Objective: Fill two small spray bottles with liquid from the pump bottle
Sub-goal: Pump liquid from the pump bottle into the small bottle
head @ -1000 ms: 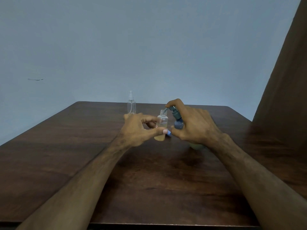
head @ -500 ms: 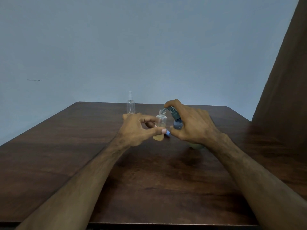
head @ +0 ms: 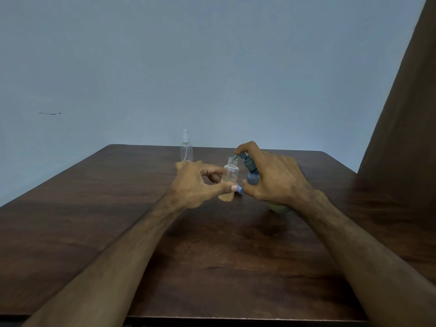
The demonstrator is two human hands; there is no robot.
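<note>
over the table [head: 118, 232], right hand [head: 276, 180] presses pump bottle [head: 253, 178] into open bottle [head: 230, 177]

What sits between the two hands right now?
In the head view, the open small bottle, pinched by the left hand, stands between it and the right hand gripping the pump bottle.

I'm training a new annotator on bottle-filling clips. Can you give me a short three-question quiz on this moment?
1. True or false: the open small bottle has its spray cap on.
2. Which hand holds the pump bottle? A) left B) right C) neither
3. Fill in: the second spray bottle stands untouched near the table's ____ edge.

Key:
1. False: its neck is open under the pump's spout, with amber liquid at the bottom.
2. B: the right hand grips it, one finger atop the pump; the left hand pinches the small bottle.
3. far
</note>
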